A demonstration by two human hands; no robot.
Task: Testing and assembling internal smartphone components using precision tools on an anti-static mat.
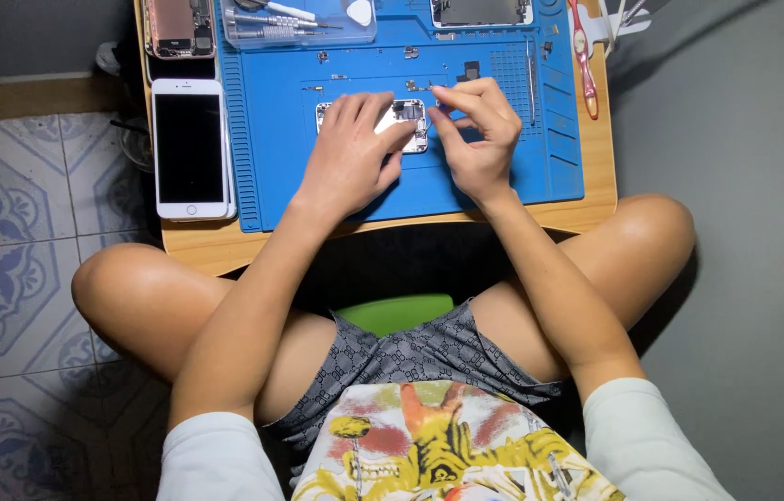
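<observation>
An opened phone body [409, 115] with its insides showing lies in the middle of a blue repair mat [503, 172]. My left hand [350, 153] rests flat over the phone's left part and holds it down, fingers spread across it. My right hand [477, 130] hovers at the phone's right edge. Its thumb and fingers are pinched on something thin, mostly hidden by the fingers, which looks like a small tool.
The mat lies on a small wooden table [216, 246] over my crossed legs. A white phone [190, 148] lies face up at the mat's left edge, with another opened phone [178, 26] above it. A clear box of tools [297, 23], a red-handled tool [583, 57] and small loose parts sit at the back.
</observation>
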